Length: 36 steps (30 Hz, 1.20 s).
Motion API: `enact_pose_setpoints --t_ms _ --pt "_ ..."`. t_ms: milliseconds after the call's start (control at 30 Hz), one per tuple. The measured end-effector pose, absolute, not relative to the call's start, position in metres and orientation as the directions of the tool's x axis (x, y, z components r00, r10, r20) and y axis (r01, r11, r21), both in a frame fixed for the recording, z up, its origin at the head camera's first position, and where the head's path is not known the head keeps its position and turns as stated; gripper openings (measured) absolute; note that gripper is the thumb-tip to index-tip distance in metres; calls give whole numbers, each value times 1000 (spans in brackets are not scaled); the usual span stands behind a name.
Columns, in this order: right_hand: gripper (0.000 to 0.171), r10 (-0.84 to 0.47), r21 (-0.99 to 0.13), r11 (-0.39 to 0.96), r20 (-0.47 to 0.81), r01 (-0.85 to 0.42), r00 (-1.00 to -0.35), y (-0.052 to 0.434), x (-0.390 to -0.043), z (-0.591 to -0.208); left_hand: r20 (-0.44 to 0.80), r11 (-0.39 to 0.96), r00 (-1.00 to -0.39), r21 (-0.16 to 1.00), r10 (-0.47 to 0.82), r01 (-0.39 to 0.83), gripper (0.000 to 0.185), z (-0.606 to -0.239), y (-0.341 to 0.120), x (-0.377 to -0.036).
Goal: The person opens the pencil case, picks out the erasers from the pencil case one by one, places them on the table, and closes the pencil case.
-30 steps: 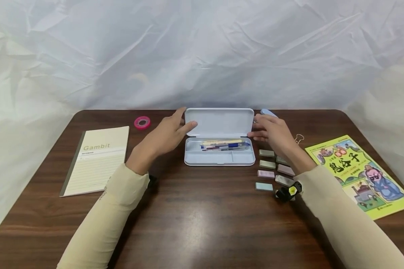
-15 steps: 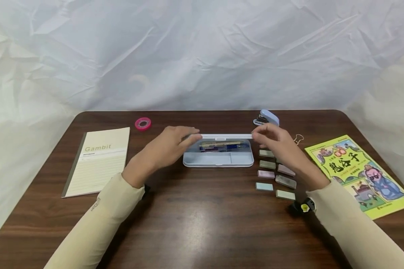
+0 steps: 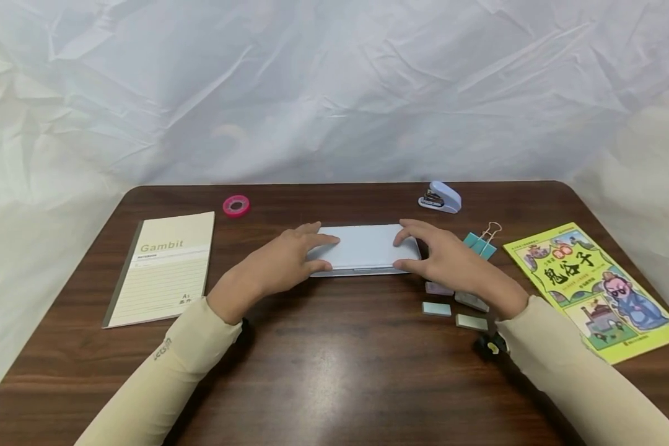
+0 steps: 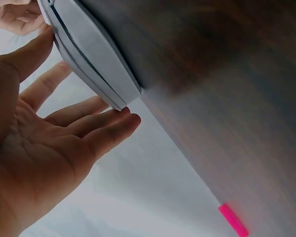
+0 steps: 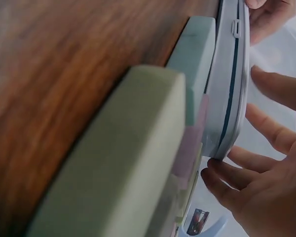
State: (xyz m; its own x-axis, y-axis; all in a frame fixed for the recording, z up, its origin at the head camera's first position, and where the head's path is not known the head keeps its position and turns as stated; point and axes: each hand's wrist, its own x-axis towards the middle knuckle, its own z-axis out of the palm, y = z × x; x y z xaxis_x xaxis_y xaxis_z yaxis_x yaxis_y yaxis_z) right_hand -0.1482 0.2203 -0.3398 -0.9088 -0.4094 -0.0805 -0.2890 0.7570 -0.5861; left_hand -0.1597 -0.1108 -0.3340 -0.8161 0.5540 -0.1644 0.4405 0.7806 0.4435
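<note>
A pale blue pencil case (image 3: 362, 248) lies at the middle of the table with its lid down. A thin dark gap runs between lid and base in both wrist views. My left hand (image 3: 281, 257) touches the lid's left end, its fingers fairly straight and spread in the left wrist view. At the opposite end my right hand (image 3: 451, 263) has thumb and fingertips on the lid, fingers loosely extended. The pens inside are covered by the lid. Erasers (image 3: 437, 309) in pastel colours lie to the right of the case, several hidden under my right hand.
A notebook (image 3: 161, 266) lies at the left, with a pink tape roll (image 3: 236, 205) beyond it. Behind the case at the right stands a light blue stapler (image 3: 441, 197). A teal binder clip (image 3: 480, 244) and a yellow comic book (image 3: 593, 291) are further right.
The pencil case's lid has swung from upright down over the base, covering the pens. Both hands came forward and down with it, uncovering the stapler and binder clip.
</note>
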Motion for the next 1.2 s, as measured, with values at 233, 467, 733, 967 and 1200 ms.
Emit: enact_pose_setpoints --t_ms 233,467,733,967,1200 --pt "30 -396 -551 773 -29 -316 -918 216 -151 -343 -109 750 -795 430 596 503 59 -357 -116 -174" --pt "33 -410 -539 771 -11 -340 -912 213 -149 -341 -135 761 -799 432 586 485 59 -347 -117 -168" --pt "30 -416 -534 769 0 -352 -909 212 -146 -341 -81 738 -796 441 600 511 60 -374 -122 -178" --pt "30 -413 -543 764 6 -349 -911 211 -144 -341 -55 737 -793 412 607 536 63 -397 -128 -190" --pt "33 -400 -582 749 -15 -317 -916 213 -143 -341 -38 718 -787 440 616 540 60 -366 -124 -171"
